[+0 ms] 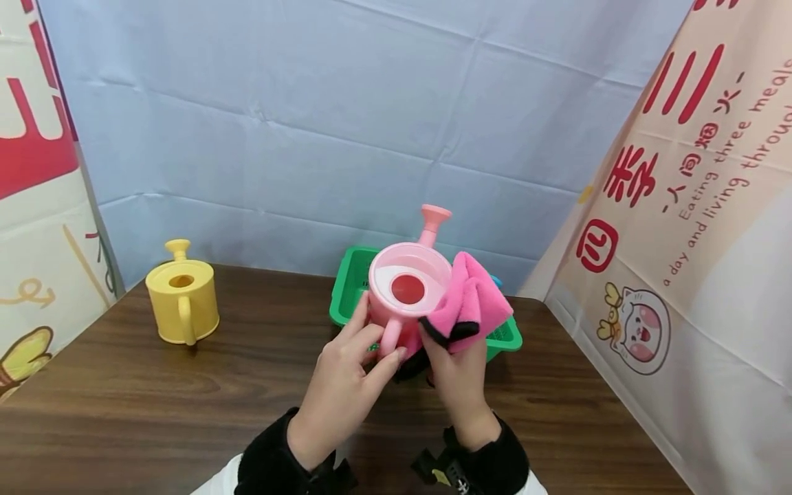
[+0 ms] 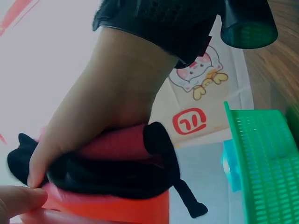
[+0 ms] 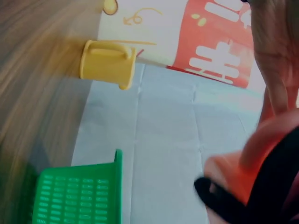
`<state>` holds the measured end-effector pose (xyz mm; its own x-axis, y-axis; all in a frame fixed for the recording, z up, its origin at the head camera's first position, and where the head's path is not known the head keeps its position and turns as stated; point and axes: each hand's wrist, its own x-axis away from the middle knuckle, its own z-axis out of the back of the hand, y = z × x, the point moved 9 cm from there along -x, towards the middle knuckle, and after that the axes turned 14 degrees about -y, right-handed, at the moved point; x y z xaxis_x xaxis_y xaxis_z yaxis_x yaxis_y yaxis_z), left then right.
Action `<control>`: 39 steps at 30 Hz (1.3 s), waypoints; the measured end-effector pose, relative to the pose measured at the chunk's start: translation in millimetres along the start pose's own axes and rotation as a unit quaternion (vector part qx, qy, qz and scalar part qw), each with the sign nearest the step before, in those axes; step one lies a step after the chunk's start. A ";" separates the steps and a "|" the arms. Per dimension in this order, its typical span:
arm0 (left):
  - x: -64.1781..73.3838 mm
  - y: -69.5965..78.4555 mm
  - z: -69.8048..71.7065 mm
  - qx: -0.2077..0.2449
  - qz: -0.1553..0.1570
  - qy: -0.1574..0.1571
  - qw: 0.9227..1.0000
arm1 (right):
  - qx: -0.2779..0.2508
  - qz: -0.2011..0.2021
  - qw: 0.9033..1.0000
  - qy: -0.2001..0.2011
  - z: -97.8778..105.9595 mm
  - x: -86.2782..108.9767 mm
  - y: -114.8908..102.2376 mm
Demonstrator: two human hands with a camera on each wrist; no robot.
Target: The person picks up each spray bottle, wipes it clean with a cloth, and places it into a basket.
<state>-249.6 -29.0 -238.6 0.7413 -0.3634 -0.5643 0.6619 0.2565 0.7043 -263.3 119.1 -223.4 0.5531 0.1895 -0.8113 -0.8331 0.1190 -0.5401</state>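
With our left hand (image 1: pixel 343 375) we hold the can (image 1: pixel 402 265) at its handle (image 1: pixel 391 335), up off the worktop (image 1: pixel 247 412) near the basket (image 1: pixel 345 283), and our right hand (image 1: pixel 460 385) grips the cloth (image 1: pixel 473 299) against its side, probably so that it is steady for rubbing.

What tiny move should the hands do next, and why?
Maybe the right hand should slide the pink cloth along the side of the pink watering can: the cloth lies against it, and the left hand holds the can by its handle.
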 end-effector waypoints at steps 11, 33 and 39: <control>-5.9 -2.8 11.0 0.083 0.021 -0.041 0.995 | -0.146 -0.045 0.987 -0.040 21.0 -5.1 38.4; -7.9 -16.2 40.4 0.184 0.036 0.020 0.982 | 0.319 0.214 0.923 -0.030 -28.1 7.5 -3.7; -9.0 -13.6 42.2 0.174 0.040 -0.027 0.984 | 0.195 0.228 0.951 -0.079 -12.5 1.4 2.4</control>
<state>-270.0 -67.0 -224.9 0.7758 -0.4044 -0.4843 0.5169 -0.0327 0.8554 -264.5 107.4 -228.6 0.1511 0.4482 -0.8811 -0.9422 0.3350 0.0088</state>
